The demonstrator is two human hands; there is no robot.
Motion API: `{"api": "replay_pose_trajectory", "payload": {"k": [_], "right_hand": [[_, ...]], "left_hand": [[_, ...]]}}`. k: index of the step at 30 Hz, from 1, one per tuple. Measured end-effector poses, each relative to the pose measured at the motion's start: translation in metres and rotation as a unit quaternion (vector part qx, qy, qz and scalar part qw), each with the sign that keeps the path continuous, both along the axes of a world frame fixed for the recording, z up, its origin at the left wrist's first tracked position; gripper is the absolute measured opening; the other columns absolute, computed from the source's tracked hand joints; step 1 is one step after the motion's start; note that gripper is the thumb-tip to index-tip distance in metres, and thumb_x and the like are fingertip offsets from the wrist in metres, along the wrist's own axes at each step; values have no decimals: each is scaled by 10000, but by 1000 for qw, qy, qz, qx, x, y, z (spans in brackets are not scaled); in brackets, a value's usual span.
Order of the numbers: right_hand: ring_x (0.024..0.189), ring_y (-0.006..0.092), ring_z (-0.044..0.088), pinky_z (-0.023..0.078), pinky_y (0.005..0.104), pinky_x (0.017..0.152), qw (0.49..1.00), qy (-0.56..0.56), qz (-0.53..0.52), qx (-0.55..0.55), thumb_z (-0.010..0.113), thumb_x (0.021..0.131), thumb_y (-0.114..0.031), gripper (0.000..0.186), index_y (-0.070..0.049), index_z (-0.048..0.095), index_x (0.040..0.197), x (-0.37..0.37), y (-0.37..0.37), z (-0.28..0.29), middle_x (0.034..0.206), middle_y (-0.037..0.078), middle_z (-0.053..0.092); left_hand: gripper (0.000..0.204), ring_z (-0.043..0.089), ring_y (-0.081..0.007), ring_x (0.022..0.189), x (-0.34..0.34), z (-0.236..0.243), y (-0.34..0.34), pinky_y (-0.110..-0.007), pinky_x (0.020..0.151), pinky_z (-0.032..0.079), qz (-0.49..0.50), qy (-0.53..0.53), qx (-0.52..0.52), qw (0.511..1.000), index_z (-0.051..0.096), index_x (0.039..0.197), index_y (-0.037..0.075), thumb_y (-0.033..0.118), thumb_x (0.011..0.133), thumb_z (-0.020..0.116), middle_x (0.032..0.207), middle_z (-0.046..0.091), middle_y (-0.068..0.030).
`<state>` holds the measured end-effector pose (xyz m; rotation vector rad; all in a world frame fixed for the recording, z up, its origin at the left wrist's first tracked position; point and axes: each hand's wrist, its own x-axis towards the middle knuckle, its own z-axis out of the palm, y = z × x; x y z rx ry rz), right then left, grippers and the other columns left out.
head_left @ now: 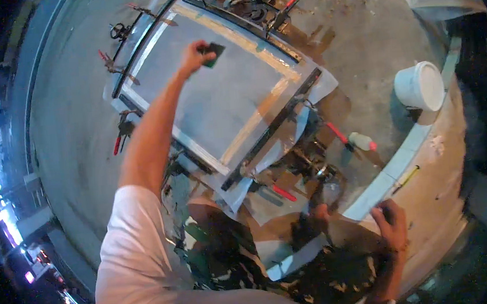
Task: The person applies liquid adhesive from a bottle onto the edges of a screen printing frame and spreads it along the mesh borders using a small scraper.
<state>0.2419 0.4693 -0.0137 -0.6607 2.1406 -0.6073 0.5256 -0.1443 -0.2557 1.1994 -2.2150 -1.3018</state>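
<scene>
My left arm reaches over a pale, roughly square panel [228, 104] with tan and whitish tape along its edges. In my left hand [192, 58] is a small, flat, dark green scraper [214, 55], pinched between thumb and fingers over the upper middle of the panel. Whether the scraper touches the surface is hard to tell. Dark bars [276, 127] line the panel's sides, held by clamps with red handles [283, 192]. My right hand [391, 226] hangs by my right knee with fingers loosely curled and apart, and nothing shows in it.
A white bucket [430, 86] stands at the right beside a pale curb strip [393, 169]. Nearer lies a whitish bottle [361, 141] with a pinkish-red cap. A thin yellow tool [407, 178] rests by the strip. Dark metal parts [251, 6] sit beyond the panel.
</scene>
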Motion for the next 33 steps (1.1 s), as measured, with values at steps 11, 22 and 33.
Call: {"api": "replay_pose_trajectory", "payload": {"k": [11, 22, 33], "right_hand": [[550, 72, 395, 315, 250, 502, 977, -39, -157, 141, 620, 968, -366, 354, -25, 604, 1060, -10, 107, -22, 711, -14, 512], [726, 121, 368, 359, 316, 678, 960, -53, -196, 195, 549, 1033, -402, 324, -95, 642, 1076, -3, 54, -1, 781, -15, 426], [689, 117, 352, 355, 321, 659, 948, -3, -255, 192, 534, 1044, -384, 327, -75, 642, 1046, 8, 50, -8, 729, -13, 399]], "left_hand": [[208, 657, -379, 960, -130, -117, -104, -463, 811, 529, -305, -137, -392, 857, 687, 973, 56, 107, 772, 690, 967, 687, -172], [204, 675, -358, 882, -136, -137, -123, -430, 781, 540, -408, -61, -363, 835, 679, 975, 52, 109, 780, 697, 922, 688, -140], [262, 670, -340, 869, -127, -147, -137, -412, 788, 538, -447, -29, -385, 807, 666, 987, 40, 98, 738, 719, 890, 674, -146]]}}
